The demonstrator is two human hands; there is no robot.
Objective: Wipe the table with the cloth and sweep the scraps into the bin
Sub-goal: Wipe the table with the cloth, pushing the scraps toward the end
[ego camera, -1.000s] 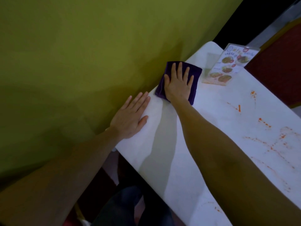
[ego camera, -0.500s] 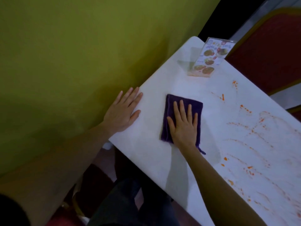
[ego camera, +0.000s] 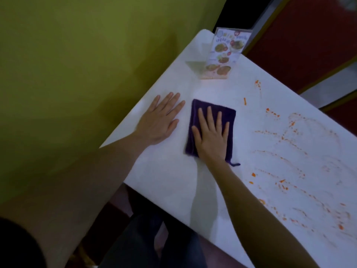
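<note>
**Cloth flat under the right palm, smears waiting to the right**

Right hand (ego camera: 211, 135) laid flat on a dark purple, square folded terry cloth (ego camera: 210, 130); grip spread, fingers straight and fanned, pressing down rather than pinching. Spread that way, by judgement, to load the whole square evenly and keep the fold from bunching. Cloth on the white laminate desk (ego camera: 170, 175), a loose thread trailing from the corner nearest the wrist.

Left hand (ego camera: 160, 122) just beside the cloth on its left, apart from it, also flat with fingers straight, palm on the bare desk near the edge by the olive-green wall (ego camera: 77, 74). Likely a brace for the lean across.

Orange sauce streaks and small orange scraps (ego camera: 289, 151) well to the right of the pressing grip, arcing over that half of the surface. Most of the wiping judged not yet done. No bin in view.

Beyond the fingertips, an upright clear acrylic menu stand (ego camera: 222, 55) with food photographs and coloured lettering; script too blurred to read, no brand legible. Red panelling (ego camera: 309, 35) further right.
</note>
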